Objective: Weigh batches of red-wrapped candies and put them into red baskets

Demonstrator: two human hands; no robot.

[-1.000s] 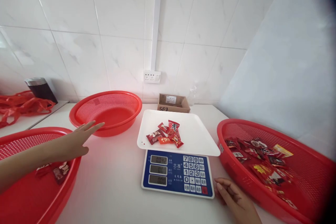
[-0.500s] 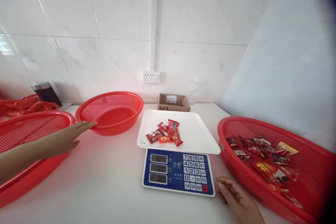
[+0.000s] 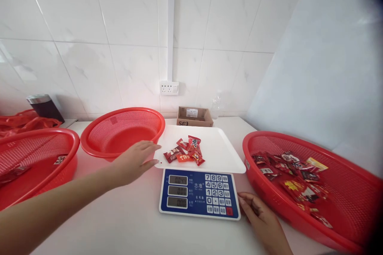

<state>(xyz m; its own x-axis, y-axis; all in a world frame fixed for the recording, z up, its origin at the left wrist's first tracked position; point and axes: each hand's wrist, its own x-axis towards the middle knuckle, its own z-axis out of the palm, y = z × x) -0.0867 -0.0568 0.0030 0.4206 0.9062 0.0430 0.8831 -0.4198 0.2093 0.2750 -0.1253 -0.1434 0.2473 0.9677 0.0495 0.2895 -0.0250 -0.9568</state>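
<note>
My left hand (image 3: 134,162) reaches forward with fingers stretched out and apart, its fingertips at the left edge of the white scale tray (image 3: 221,155). It holds nothing. On the tray lies a small pile of red candy packets (image 3: 185,153). The blue scale panel (image 3: 199,193) shows lit digits and a keypad. My right hand (image 3: 260,217) rests on the table just right of the scale, fingers loosely spread, holding nothing. It lies next to the red basket (image 3: 344,167) that holds several candy packets.
An empty red basket (image 3: 122,131) stands behind my left hand. Another red basket (image 3: 32,155) with a few packets sits at the far left. A small cardboard box (image 3: 194,116) and a clear bottle (image 3: 215,105) stand by the tiled wall. Red bags (image 3: 18,121) and a dark canister (image 3: 44,105) lie far left.
My left hand has swung right, from the left basket past the middle basket to the scale tray's left edge. The right hand has stayed beside the scale.
</note>
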